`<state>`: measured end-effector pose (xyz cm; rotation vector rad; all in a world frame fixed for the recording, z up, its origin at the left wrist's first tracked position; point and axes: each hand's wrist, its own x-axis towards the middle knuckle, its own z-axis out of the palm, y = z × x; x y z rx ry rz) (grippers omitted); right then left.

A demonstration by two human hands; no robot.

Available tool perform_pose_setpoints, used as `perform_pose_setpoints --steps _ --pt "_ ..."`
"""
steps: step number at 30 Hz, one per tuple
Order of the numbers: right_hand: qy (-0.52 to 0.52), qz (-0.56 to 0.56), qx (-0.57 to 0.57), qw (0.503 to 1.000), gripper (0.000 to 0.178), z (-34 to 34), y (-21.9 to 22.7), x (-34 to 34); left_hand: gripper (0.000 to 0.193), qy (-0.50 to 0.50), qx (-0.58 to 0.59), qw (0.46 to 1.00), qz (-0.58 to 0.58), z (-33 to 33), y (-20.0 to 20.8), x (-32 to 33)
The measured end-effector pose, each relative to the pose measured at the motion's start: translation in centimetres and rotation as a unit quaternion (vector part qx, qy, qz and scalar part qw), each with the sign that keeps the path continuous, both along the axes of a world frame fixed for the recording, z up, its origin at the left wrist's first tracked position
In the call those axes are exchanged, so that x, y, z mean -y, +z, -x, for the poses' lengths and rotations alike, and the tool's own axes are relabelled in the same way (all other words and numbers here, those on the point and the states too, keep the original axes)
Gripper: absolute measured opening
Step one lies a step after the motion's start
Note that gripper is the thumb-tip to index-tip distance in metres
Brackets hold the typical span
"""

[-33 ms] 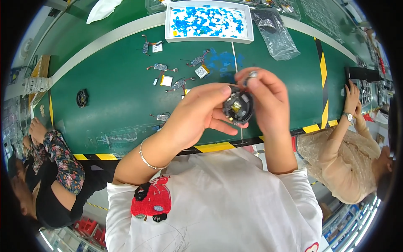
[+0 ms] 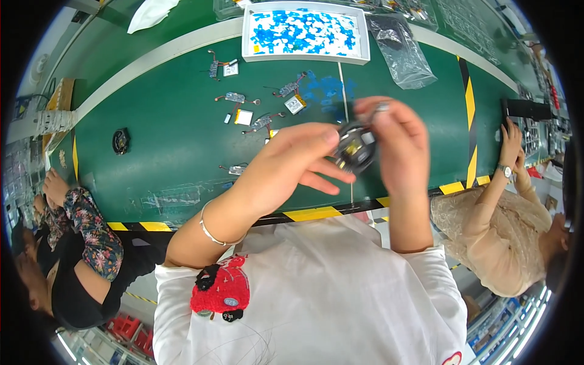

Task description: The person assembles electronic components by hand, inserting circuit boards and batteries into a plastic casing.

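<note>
My left hand (image 2: 298, 155) is closed on a round black plastic housing (image 2: 356, 148), thumb on its rim, over the near part of the green table. A yellow patch and small parts show inside the housing, slightly blurred. My right hand (image 2: 398, 137) pinches a small silvery part (image 2: 381, 108) between thumb and fingers at the housing's upper right; its exact kind is too blurred to tell. Ahead of my left hand lie several small circuit boards (image 2: 233, 97) with wires, with flat silver battery cells (image 2: 243, 117) beside some of them.
Across the table stands a white box (image 2: 306, 58) of blue and white pieces, beside a clear plastic bag (image 2: 407, 67). Another black housing (image 2: 121, 141) lies at the left. Striped tape (image 2: 313, 213) runs along the near edge. Co-workers sit left and right, their hands (image 2: 511, 143) at the table.
My right hand has moved slightly right and up with the silvery part. The black housing has shifted a little right and tilted; my left hand stays on it.
</note>
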<state>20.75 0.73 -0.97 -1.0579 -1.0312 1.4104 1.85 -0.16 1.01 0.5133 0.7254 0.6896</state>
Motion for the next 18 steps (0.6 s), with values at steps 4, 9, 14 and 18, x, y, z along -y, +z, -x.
perform_pose_setpoints --steps 4,9,14,18 --pt "-0.149 -0.074 0.156 0.974 0.02 -9.1 -0.9 -1.1 0.026 0.029 -0.227 0.946 -0.232 3.2 -0.4 0.3" --pt "-0.274 -0.005 0.443 0.854 0.021 -21.6 -3.6 -1.7 0.028 0.06 -0.648 0.559 -0.514 8.3 -1.3 -2.6" --pt "-0.425 -0.114 0.601 0.668 0.026 -20.0 -2.9 -2.3 0.024 0.058 -0.646 0.517 -0.558 8.2 -2.8 -4.0" --pt "-0.297 -0.194 0.471 0.808 0.025 -11.7 -1.6 -1.7 0.01 0.03 -0.66 0.552 -0.509 8.0 -2.2 -4.4"
